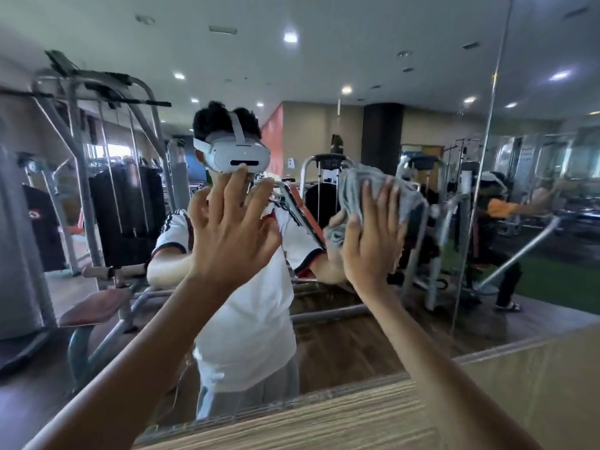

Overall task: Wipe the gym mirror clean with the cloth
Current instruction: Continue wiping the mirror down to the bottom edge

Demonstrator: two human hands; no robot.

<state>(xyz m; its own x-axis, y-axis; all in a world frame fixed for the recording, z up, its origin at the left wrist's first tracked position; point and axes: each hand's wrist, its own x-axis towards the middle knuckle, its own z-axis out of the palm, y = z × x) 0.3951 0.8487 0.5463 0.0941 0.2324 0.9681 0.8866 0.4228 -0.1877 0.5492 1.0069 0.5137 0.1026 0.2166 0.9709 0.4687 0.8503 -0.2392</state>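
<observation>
Two hands at the mirror [357,92]: right hand [370,235], fingers [368,198] straight, presses the bunched cloth [355,186] to it; left hand [230,228] spread wide alongside (best: even pressure, overlapping strokes).

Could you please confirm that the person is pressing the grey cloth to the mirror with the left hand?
Not the left: the head view shows the right hand pressing the grey cloth to the mirror; the left hand is empty, fingers spread.

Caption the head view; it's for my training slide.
Right hand presses grey cloth against gym mirror; left hand spread open beside it.
</observation>
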